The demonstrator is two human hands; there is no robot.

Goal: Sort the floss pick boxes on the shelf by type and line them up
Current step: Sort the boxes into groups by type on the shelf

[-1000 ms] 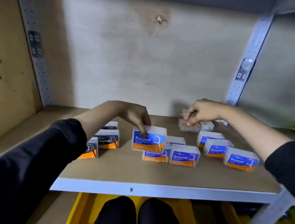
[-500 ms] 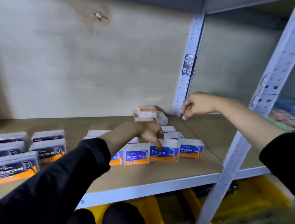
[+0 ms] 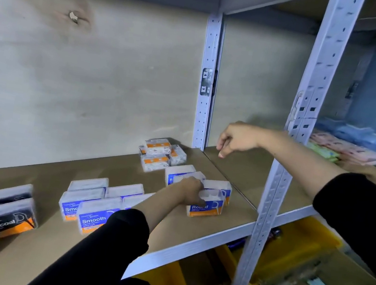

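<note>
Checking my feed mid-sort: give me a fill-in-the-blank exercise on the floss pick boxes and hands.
The left hand grips a floss pick box labelled ____. The black boxes at far left read ____. The blue boxes between them read ____. The right hand hovers over the shelf, holding ____.
Missing: Round; Charcoal; Smooth; nothing.

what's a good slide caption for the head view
Left hand grips a Round floss pick box on the shelf; right hand hovers empty nearby.
</note>
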